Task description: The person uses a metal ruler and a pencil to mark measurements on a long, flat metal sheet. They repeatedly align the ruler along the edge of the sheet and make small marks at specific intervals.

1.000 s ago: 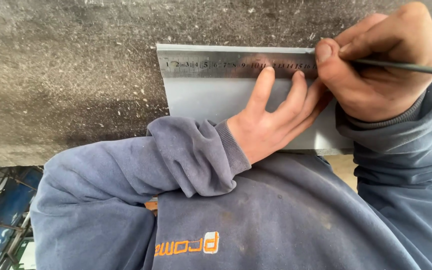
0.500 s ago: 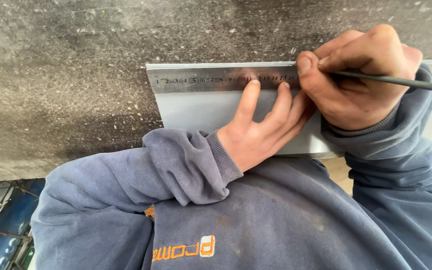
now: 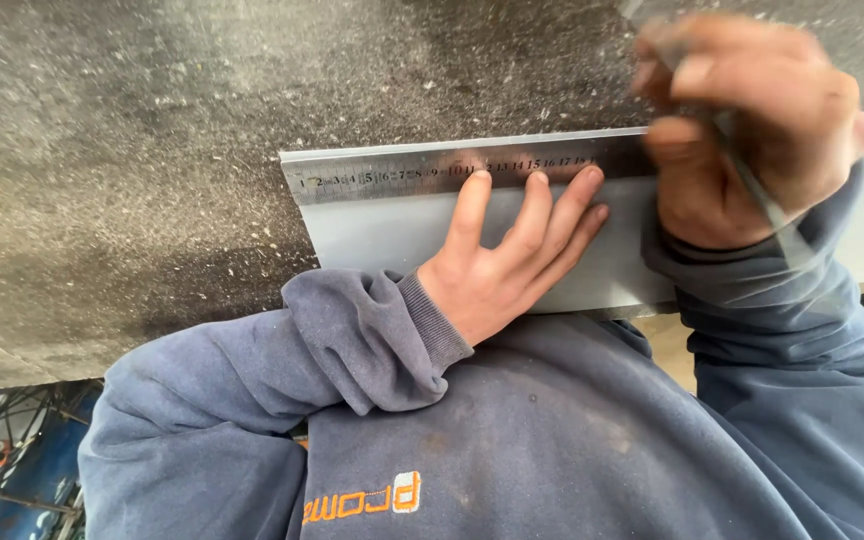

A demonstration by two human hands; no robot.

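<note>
The right hand [image 3: 752, 130] has lifted off the ruler [image 3: 452, 172] edge where it was scribing a moment ago, and it's blurred now, fingers pinched on a thin dark pencil [image 3: 752, 185] swung downward, so that mark looks finished. The left hand [image 3: 512, 260] hasn't budged: fingers spread, tips pressing the ruler flat. The ruler is steel and lies along the top edge of a pale grey sheet [image 3: 392, 235] on the dark, speckled table [image 3: 152, 150].

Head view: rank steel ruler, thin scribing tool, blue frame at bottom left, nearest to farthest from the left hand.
1. Steel ruler: under the left hand, whose fingers touch it.
2. Thin scribing tool: to the right, in the blurred right hand.
3. Blue frame: far bottom left, below the slab.
</note>
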